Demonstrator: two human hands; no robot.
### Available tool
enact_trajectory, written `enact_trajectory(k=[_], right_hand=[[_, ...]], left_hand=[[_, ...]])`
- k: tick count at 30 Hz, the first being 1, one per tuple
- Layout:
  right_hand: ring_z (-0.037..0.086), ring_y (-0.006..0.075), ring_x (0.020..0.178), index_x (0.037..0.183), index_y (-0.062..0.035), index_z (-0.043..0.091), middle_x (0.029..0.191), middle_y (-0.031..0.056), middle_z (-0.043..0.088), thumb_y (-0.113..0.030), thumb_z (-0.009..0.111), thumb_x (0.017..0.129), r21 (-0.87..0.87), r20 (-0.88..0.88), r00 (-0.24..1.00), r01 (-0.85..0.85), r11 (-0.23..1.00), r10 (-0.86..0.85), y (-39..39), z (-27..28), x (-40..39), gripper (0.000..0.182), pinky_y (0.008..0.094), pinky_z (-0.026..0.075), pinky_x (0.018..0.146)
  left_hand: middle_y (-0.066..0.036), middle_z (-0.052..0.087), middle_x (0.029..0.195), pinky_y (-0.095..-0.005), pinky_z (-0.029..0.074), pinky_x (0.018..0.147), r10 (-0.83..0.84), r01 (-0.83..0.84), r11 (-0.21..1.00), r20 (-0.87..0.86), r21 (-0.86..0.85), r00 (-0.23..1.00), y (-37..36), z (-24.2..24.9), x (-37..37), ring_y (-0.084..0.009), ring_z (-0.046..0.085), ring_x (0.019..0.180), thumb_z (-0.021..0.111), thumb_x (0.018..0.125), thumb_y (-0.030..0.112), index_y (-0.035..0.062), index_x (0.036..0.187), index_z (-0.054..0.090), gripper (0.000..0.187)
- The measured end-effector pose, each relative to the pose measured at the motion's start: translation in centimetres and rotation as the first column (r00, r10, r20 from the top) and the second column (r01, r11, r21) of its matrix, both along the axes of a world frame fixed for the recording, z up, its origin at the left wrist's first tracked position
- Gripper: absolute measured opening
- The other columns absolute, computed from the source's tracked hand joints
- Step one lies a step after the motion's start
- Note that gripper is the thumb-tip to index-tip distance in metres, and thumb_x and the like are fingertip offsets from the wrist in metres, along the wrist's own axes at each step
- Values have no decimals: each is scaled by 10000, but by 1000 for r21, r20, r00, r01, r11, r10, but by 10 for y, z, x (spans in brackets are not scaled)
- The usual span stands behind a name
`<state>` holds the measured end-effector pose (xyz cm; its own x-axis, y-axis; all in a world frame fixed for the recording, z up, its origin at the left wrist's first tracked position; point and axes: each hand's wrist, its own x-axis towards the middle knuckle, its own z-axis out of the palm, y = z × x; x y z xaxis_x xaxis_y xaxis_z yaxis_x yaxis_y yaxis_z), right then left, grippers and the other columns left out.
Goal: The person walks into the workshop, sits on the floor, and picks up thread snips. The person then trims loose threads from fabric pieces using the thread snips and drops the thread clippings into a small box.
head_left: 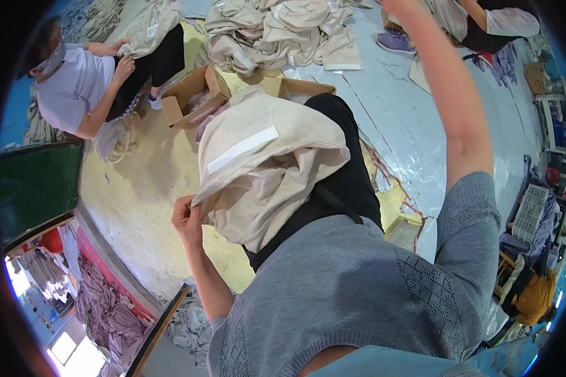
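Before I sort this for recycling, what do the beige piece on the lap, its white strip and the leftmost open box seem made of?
Beige piece: matt, probably cotton or linen; soft folds show.
White strip: smooth, perhaps paper or tape, possibly fabric; crisp edges show.
Open box: likely cardboard, dull brown, with stiff flaps.

Camera, head-worn, one. Round wide-angle view, dark at the corners. Looks steeply down and forward over the wearer's grey sweater [333,276], very near, lower middle. Lap with cream cloth [245,182]: close, centre. Yellow floor [132,207]: seen from above, left edge bending with the lens. Cloth pile [277,31] beyond: farther off, top.
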<state>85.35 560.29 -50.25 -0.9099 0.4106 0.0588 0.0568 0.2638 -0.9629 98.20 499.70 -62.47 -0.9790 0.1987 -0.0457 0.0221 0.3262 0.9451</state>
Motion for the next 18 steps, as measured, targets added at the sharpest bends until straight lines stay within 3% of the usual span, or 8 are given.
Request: enact_trajectory(k=[2, 4, 8, 11, 17, 18], right_hand=[[581, 137, 522, 790, -10, 625, 698, 57, 603, -85, 639, 867, 32, 57, 986, -156, 987, 154, -42, -36, 0, 109, 269, 388, 392], [646, 118, 570, 838, 26, 649, 685, 67, 667, -149, 644, 865, 324, 237, 951, -270, 907, 199, -84, -47, 9, 178, 248, 487, 552], [676, 147, 573, 800, 39, 633, 665, 83, 674, -152, 642, 839, 89, 274, 884, -415, 905, 378, -122, -118, 6, 194, 292, 530, 582], [675, 155, 566, 782, 37, 634, 670, 89, 675, -139, 639, 840, 130, 325, 861, -450, 883, 391, -144, -118, 17, 185, 288, 527, 571], [677, 162, 596, 839, 48, 622, 716, 95, 658, -124, 635, 857, -50, 375, 853, -372, 927, 362, -135, -153, 25, 173, 277, 523, 569], [677, 164, 598, 852, 44, 630, 725, 94, 663, -127, 639, 852, -12, 406, 845, -376, 927, 348, -132, -158, 28, 171, 280, 525, 572]], left_hand=[[-40, 601, 926, -237, 439, 767, 8, -8, 1000, -12, 9, 1000, -3, 1, -1, -103, 553, 835, 545, 834, -72, -23, 980, 656, 190], [-41, 601, 934, -238, 438, 777, 22, -22, 1000, -14, 17, 1000, -3, 5, -1, -106, 555, 845, 548, 835, -69, -23, 978, 656, 185], [-39, 602, 942, -239, 434, 783, 36, -36, 999, -30, 29, 999, -5, 5, -4, -110, 555, 849, 548, 835, -61, -22, 980, 659, 187], [-36, 604, 942, -238, 434, 775, 43, -42, 999, -37, 17, 998, -4, 8, -5, -109, 554, 846, 552, 828, -55, -22, 984, 662, 193], [-32, 604, 922, -232, 432, 749, 69, -69, 997, -2, 20, 998, 0, 4, -7, -99, 550, 825, 549, 809, -59, -24, 982, 666, 211], [-30, 604, 918, -231, 430, 745, 72, -72, 997, -9, 20, 997, 0, 3, -7, -96, 548, 820, 549, 809, -58, -23, 980, 667, 211]])
